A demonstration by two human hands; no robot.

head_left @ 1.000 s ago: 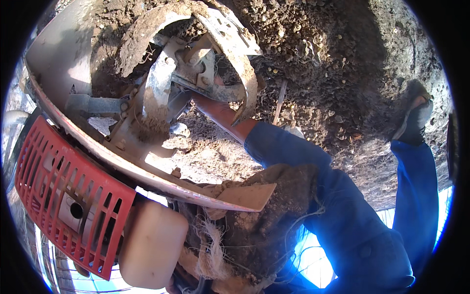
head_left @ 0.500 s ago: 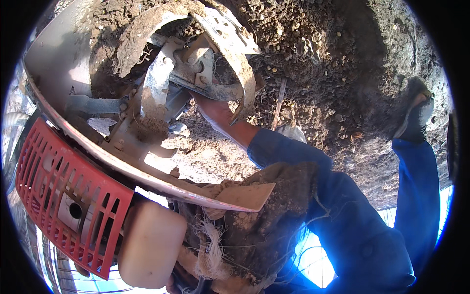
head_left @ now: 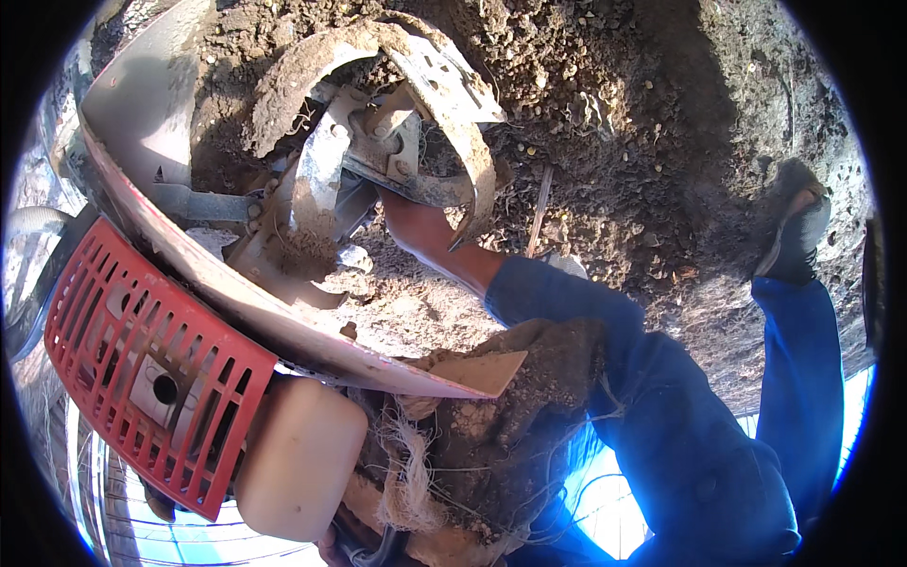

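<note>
A dirt-caked rotary tiller lies tipped over, with its curved metal tines (head_left: 477, 156) uppermost in view. My right hand (head_left: 416, 227) reaches in behind the tines at the hub (head_left: 383, 142), the blue sleeve running back to the lower right. Its fingers are hidden by the metal. A sliver of skin, apparently my left hand (head_left: 328, 548), shows at the lower edge, below the pale tank (head_left: 300, 458) and beside a dark curved tube (head_left: 383, 548). What its fingers do is hidden. A long curved guard (head_left: 255, 293) separates the tines from the slotted red cover (head_left: 156, 369).
Crumbly soil (head_left: 614, 123) with pale bits surrounds the tines. A thin stick (head_left: 539, 210) lies near my right wrist. A grey shoe (head_left: 798, 241) below a blue trouser leg (head_left: 803, 369) stands at the right. Muddy cloth (head_left: 539, 387) and frayed fibres (head_left: 411, 482) hang by the guard.
The tiller, with its guard, red cover and tank, has shifted a little to the right and tilted slightly. My right hand stays behind the tines.
</note>
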